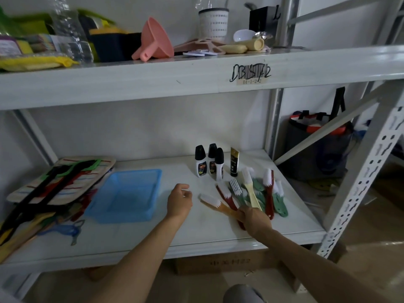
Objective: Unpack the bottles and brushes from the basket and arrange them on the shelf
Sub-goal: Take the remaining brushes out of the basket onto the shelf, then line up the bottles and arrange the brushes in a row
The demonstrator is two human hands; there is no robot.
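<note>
On the white lower shelf (153,232) stands a blue plastic basket (125,194) with nothing visible inside. Three small white bottles with black caps (208,160) and a black-and-gold tube (234,161) stand upright toward the back. In front of them lies a pile of several brushes (260,193) with red, green and cream handles. My right hand (254,219) grips the handle end of an orange-brown brush (215,203) that lies at the pile's left edge. My left hand (179,201) hovers over the bare shelf between basket and brushes, fingers loosely curled, holding nothing.
A stack of woven mats and coloured utensils (54,186) fills the shelf's left end. The upper shelf (196,73) carries a pink funnel (153,40), a clear bottle, sponges and a white cup. A slanted metal brace (328,127) and perforated upright (358,184) stand at right.
</note>
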